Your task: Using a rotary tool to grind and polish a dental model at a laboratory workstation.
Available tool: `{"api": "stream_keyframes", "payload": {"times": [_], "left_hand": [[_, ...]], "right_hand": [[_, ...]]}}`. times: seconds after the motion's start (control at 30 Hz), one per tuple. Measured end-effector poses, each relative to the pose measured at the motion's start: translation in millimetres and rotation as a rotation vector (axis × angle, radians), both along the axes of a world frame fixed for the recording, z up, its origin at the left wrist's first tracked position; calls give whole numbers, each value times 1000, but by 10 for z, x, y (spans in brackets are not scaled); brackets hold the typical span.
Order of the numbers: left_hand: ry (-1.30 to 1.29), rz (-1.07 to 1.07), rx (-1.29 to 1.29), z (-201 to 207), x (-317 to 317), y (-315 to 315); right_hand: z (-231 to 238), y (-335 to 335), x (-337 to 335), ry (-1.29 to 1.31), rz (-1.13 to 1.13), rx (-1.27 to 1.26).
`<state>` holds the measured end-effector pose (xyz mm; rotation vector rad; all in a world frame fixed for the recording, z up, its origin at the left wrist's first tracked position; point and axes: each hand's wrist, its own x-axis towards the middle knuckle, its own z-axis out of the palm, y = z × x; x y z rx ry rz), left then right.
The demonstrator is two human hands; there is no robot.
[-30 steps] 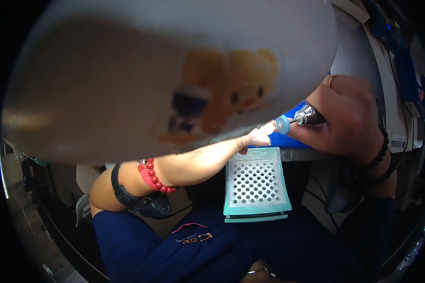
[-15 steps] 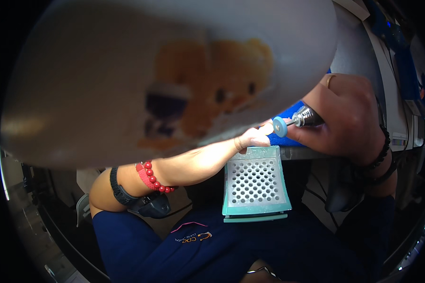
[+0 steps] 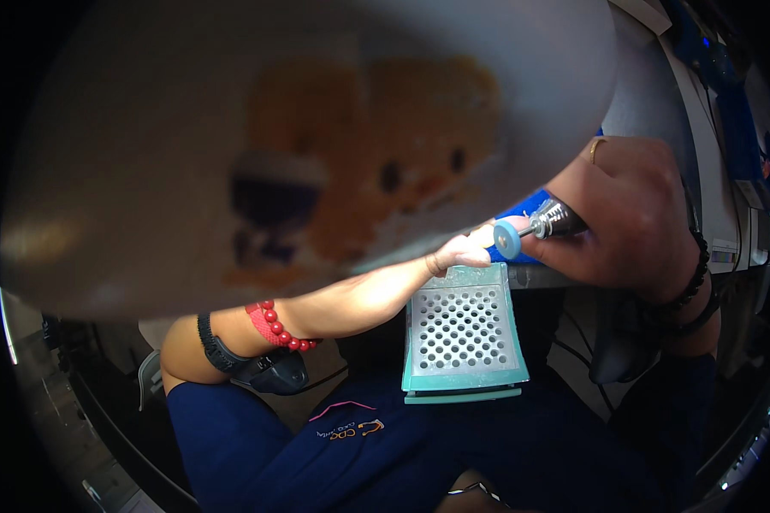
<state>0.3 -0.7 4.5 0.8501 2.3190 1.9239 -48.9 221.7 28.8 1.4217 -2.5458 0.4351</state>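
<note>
My right hand (image 3: 633, 214) is closed round a rotary handpiece (image 3: 560, 219) with a dark body and a silver collar. On its tip sits a blue-grey grinding disc (image 3: 507, 240), seen at a slant. My left hand (image 3: 464, 250) comes in from the left, its fingertips pinched close beside the disc; most of the fingers are hidden. A pale yellowish bit (image 3: 488, 234) shows at those fingertips, too small to name. Below both hands lies a teal-framed tray (image 3: 464, 376) with a perforated grey plate (image 3: 462, 329).
A large pale shade with a cartoon bear print (image 3: 368, 162) covers the upper left, close and blurred. Blue material (image 3: 526, 208) shows behind the handpiece. The grey worktop (image 3: 646, 94) runs along the right, with cables and blue equipment (image 3: 736, 103) beyond it.
The handpiece and its disc have shifted very slightly, the disc a little down and left. The bear-printed shade looks slightly larger and lower. Both hands keep nearly the same place.
</note>
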Motion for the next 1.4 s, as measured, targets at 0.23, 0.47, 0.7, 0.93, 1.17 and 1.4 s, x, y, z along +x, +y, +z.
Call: {"api": "stream_keyframes", "payload": {"times": [0.23, 0.47, 0.7, 0.93, 1.17, 1.4], "left_hand": [[20, 9, 3, -23, -5, 0], [56, 4, -13, -29, 1, -8], [80, -11, -36, -4, 4, -18], [112, 13, -82, 109, 94, -31], [135, -30, -57, -1, -21, -16], [131, -30, -39, -12, 1, -17]], "right_hand": [[-23, -20, 12, -11, -23, -20], [-21, -35, 22, 37, -25, 5], [-13, -30, 33, 23, -37, 4], [47, -56, 58, 25, -8, -26], [19, -29, 41, 19, -54, 16], [-6, -26, 43, 10, -46, -21]]}}
